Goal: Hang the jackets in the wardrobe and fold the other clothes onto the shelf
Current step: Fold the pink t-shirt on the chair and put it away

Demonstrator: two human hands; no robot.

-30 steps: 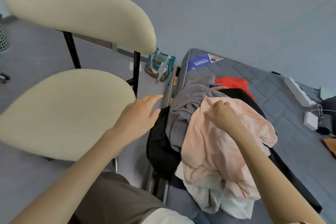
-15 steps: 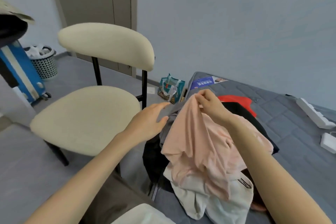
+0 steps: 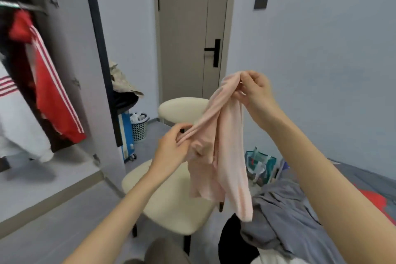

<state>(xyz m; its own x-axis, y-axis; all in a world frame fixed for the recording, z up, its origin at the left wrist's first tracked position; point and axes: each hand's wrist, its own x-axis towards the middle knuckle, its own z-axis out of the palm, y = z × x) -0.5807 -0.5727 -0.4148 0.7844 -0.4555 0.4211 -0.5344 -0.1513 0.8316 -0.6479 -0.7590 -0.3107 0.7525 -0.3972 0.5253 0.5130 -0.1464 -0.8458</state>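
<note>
Wardrobe left of chair

Soft even indoor light, motion blur, wide-angle edge distortion

No word, brand name or number can be read anywhere in the view. The teal plastic carrier bag on the floor beside the bed has pale printing on its front, too blurred to make out. The red track jacket hanging in the wardrobe shows white stripes down its sleeve, with no legible lettering.
</note>
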